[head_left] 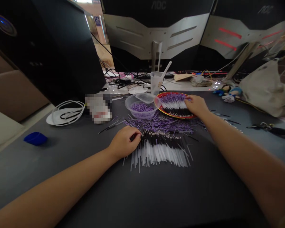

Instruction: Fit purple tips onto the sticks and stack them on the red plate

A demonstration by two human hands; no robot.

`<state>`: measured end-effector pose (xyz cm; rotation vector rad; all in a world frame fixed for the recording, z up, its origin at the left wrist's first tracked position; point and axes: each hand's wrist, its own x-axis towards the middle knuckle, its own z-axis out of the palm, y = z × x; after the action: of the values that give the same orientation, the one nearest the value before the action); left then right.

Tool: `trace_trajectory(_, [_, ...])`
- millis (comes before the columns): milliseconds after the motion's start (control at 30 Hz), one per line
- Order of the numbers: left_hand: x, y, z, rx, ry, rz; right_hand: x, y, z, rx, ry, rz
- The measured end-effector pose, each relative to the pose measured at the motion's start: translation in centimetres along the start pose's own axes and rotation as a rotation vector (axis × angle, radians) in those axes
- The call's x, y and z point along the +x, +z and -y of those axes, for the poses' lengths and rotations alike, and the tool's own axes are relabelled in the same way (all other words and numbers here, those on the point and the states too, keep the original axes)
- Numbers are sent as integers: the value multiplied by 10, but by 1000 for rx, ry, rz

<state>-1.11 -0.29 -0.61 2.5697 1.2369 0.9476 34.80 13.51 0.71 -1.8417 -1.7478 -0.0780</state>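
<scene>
A pile of thin pen refills (pixel 160 148) with clear tubes and black ends lies on the dark desk mat (pixel 156 196). My left hand (pixel 123 143) rests at the pile's left edge, fingers curled and pinching a black refill end. Loose purple caps (pixel 166 124) are scattered just beyond the pile. My right hand (pixel 196 105) reaches onto a red-rimmed plate (pixel 161 110) that holds a row of purple-capped refills (pixel 173 103), its fingers closed on some of them. A clear plastic bowl (pixel 142 106) with purple caps stands left of the plate.
A clear cup with straws (pixel 156 81) stands behind the bowl. A white face mask (pixel 66 112) and a blue cap (pixel 35 138) lie at the left. A computer tower (pixel 52 53), two monitors (pixel 161 28) and a white bag (pixel 266 87) ring the desk.
</scene>
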Motion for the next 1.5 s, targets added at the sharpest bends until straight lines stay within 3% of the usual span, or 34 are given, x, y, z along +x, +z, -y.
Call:
trace_trajectory(133, [0,1,1,1,-11,-2,1,2,0,-59,-51,14])
trace_trajectory(267, [1,2,1,-1,-18,-5,-4,-1,-1,-58,-16,-18])
trace_trajectory(467, [2,-3,-5,90,-51,45,-32,-26,17,32,-28,-46])
trace_trajectory(633, [1,-13,-12,331,-134,143,-75,-52,47,79,-114,199])
trace_trajectory(767, [1,-16,-16,534,-231,231,-100,-63,55,2,-215,366])
trace_trajectory(900, [3,-19,-23,510,-414,476,-105,-67,53,-103,-271,462])
trace_trajectory(1000, [3,-21,-26,446,-449,554,-103,-66,53,-121,-320,527])
trace_trajectory(1500, [1,-13,-21,286,-407,455,-110,-55,52,-105,-398,598])
